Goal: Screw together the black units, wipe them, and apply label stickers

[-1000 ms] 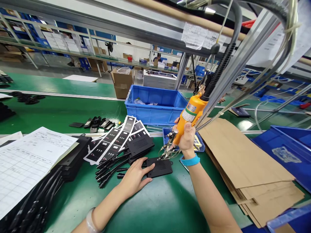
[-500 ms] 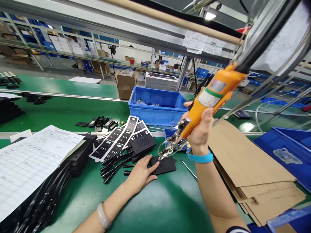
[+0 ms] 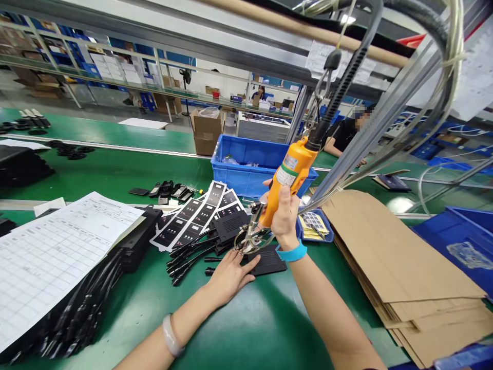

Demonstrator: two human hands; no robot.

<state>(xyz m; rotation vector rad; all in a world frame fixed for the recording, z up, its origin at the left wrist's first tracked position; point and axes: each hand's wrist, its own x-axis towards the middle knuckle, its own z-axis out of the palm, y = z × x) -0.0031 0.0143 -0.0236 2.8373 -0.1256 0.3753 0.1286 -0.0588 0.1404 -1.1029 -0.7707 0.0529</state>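
Note:
In my right hand (image 3: pixel 285 216) is an orange electric screwdriver (image 3: pixel 289 177), its fingers wrapped round the body. The tool tilts, with its cable end up and its metal tip end low by the fingers of my left hand (image 3: pixel 233 275). That hand lies flat with fingers spread, pressing on a black plastic case (image 3: pixel 269 261) on the green bench; the tip's exact contact point is hidden by thin tubes and fingers. Just behind lie more black cases (image 3: pixel 231 226) with black cables (image 3: pixel 188 257), partly over printed label strips (image 3: pixel 192 216).
A blue bin (image 3: pixel 246 172) stands behind the labels. A small blue tray (image 3: pixel 322 226) holds stickers. Brown cardboard sheets (image 3: pixel 393 246) are stacked at right, a paper form (image 3: pixel 69 257) covers cased cables at left. A metal post (image 3: pixel 346 154) slants on the right, near another person (image 3: pixel 342 136).
My right hand has brought the screwdriver left, its tip end now closer to my left fingers. The view has shifted slightly, and the small tray shows more fully. My left hand stays on the case.

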